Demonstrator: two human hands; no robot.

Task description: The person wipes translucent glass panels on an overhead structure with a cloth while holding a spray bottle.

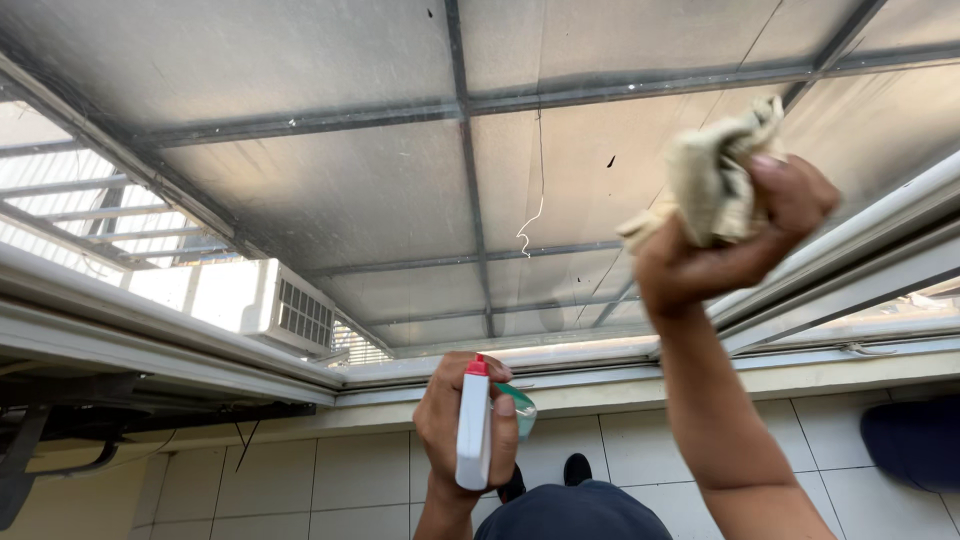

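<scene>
My right hand (745, 235) is raised at the right and grips a crumpled beige cloth (712, 180), which it presses against a large glass window pane (400, 190). Lower down, near the middle, my left hand (445, 420) is wrapped around a white spray bottle (474, 432) with a red nozzle tip and a greenish body, its nozzle end pointing up at the glass. The pane shows small dark specks and a thin white squiggly streak (530, 225).
White window frames (160, 330) run along the left and lower edge of the glass. Reflected or beyond the glass are a translucent roof with metal bars and an air-conditioner unit (295, 315). Tiled wall (330, 480), a dark blue cap brim (570, 510) and a dark blue object (915, 440) lie below.
</scene>
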